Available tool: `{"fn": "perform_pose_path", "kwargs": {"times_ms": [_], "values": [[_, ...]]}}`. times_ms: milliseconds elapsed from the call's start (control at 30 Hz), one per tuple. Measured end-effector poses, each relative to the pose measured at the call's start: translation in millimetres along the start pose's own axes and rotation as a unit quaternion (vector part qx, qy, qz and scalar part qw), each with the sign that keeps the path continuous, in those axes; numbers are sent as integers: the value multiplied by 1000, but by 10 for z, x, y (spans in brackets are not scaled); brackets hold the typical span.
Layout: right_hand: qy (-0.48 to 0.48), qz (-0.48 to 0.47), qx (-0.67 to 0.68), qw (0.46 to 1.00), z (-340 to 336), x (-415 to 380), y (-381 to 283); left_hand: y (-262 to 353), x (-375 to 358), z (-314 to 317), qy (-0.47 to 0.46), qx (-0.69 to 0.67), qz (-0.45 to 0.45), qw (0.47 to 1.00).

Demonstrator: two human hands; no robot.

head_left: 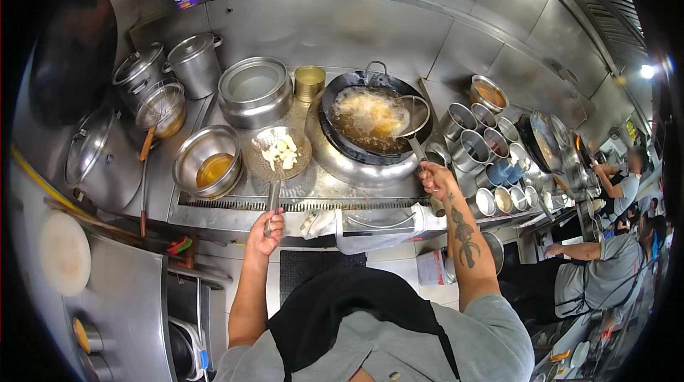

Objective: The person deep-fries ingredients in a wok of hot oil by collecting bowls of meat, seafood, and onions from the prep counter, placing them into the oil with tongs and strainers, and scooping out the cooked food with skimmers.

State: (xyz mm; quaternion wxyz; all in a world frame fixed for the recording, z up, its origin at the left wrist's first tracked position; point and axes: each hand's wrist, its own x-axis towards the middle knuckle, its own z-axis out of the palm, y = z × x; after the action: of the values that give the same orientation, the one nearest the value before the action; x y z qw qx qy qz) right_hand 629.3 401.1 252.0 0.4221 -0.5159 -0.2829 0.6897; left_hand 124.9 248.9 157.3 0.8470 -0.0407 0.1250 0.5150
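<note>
My left hand (266,233) is closed round the handle of a perforated strainer (296,138), which holds pale yellowish pieces of food (279,152). The strainer is over the steel counter, to the right of a steel bowl (189,145) with amber liquid in it. In my right hand (439,179) is the handle of a ladle (415,115), its round head at the right side of a black wok (335,134). Foaming oil (370,111) bubbles in the wok around frying food I cannot make out.
Left of the wok stand a wide steel pot (254,117) and an open tin (309,83). Several steel containers (470,150) crowd the counter at right. A white cloth (376,239) hangs on the front rail. Co-workers (605,271) stand farther right.
</note>
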Motion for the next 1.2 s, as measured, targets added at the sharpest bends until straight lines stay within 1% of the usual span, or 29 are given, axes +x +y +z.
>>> {"fn": "perform_pose_path", "kwargs": {"times_ms": [100,200,300,400,500,533,567,667,733,833,933,1033,1067,1100,1133,1167,1200], "values": [[-39,10,32,999,45,125,37,-60,32,-223,8,1,-4,1000],[-48,11,24,999,100,103,38,-79,83,-363,22,15,-11,1000],[-20,3,-32,999,323,-190,-62,-78,105,-451,79,74,11,994],[16,-39,-109,993,414,-336,-105,-110,43,-424,131,148,29,980],[40,-67,-177,981,520,-475,-147,-121,-95,-503,121,159,9,980],[45,-74,-198,976,541,-509,-155,-120,-173,-558,96,152,-4,984],[42,-77,-204,975,537,-523,-157,-126,-242,-627,110,156,-10,981],[41,-78,-212,973,546,-605,-174,-155,-505,-993,162,172,-36,971],[50,-72,-204,975,608,-740,-251,-150,-655,-1449,207,190,-59,958],[44,-93,-184,977,401,-669,-247,-216,-930,-2018,334,210,-66,916],[73,-108,-220,967,418,-889,-398,-365,-1233,-2347,441,206,-5,874],[111,-116,-269,950,265,-864,-507,-516,-1541,-2379,482,189,37,854],[121,-121,-293,941,183,-829,-522,-576,-1668,-2347,430,209,74,875],[131,-126,-316,931,114,-799,-531,-582,-1716,-2571,448,213,55,866],[133,-142,-324,926,68,-780,-533,-551,-1736,-2929,466,217,35,857],[140,-145,-330,922,35,-772,-527,-531,-1743,-3103,484,220,17,847],[147,-148,-337,918,12,-763,-520,-549,-1762,-3061,508,227,12,831]]}}
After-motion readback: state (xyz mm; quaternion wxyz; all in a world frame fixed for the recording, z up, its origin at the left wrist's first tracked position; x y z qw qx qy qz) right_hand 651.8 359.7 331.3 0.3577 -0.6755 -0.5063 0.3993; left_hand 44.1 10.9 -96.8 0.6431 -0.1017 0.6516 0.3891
